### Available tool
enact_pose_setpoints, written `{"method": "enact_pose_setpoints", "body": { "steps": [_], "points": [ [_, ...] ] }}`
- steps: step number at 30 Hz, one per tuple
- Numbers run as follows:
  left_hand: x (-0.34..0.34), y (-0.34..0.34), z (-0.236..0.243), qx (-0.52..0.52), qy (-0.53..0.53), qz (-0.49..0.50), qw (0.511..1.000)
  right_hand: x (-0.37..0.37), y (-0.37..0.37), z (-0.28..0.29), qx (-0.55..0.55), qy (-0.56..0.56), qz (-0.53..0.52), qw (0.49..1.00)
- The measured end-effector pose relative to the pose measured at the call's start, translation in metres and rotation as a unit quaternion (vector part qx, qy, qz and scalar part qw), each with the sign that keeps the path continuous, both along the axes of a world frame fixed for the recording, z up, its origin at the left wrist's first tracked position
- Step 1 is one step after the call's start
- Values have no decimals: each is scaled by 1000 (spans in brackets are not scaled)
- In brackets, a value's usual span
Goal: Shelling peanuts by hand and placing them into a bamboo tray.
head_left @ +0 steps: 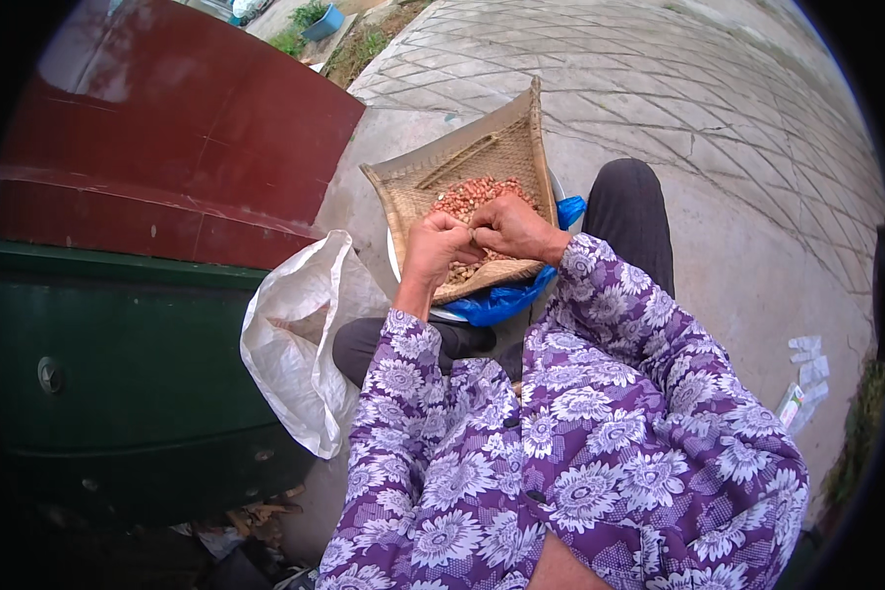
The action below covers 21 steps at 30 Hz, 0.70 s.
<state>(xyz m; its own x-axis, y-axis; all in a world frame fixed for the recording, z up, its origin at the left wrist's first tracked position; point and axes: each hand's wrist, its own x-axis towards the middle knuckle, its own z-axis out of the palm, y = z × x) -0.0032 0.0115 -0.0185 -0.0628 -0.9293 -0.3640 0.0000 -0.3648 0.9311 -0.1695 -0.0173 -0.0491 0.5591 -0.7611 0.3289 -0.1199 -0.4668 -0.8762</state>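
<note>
A square woven tray point(413, 182) with turned-up sides rests on a white basin point(395, 254) lined with blue plastic point(492, 304). It holds a heap of small reddish kernels point(472, 192) and tan pieces that look like peanut shells. My left hand point(438, 246) and my right hand point(509, 226) meet above the heap, both with fingers pinched together. The small item between their fingertips is too hidden to name.
An open white woven sack point(290, 334) stands left, beside a green metal structure point(118, 364) below red panels point(187, 128). My right knee point(629, 206) borders the basin. Scored concrete point(718, 108) extends behind. White wrappers point(809, 369) lie at right, a blue tub point(322, 25) far back.
</note>
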Motion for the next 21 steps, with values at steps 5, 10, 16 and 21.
{"method": "enact_pose_setpoints", "body": {
  "steps": [5,10,16,21],
  "points": [
    [-11,0,6,-4,-22,54,998,6,1,1,15,-33,-51,998],
    [-22,-6,1,-17,-23,138,990,16,-1,-3,-10,-21,-132,991],
    [-15,-8,-10,-3,99,149,984,12,-9,-5,158,-85,-110,978],
    [-2,-6,-24,24,196,158,967,11,-14,-7,485,-261,-17,835]
  ]
}}
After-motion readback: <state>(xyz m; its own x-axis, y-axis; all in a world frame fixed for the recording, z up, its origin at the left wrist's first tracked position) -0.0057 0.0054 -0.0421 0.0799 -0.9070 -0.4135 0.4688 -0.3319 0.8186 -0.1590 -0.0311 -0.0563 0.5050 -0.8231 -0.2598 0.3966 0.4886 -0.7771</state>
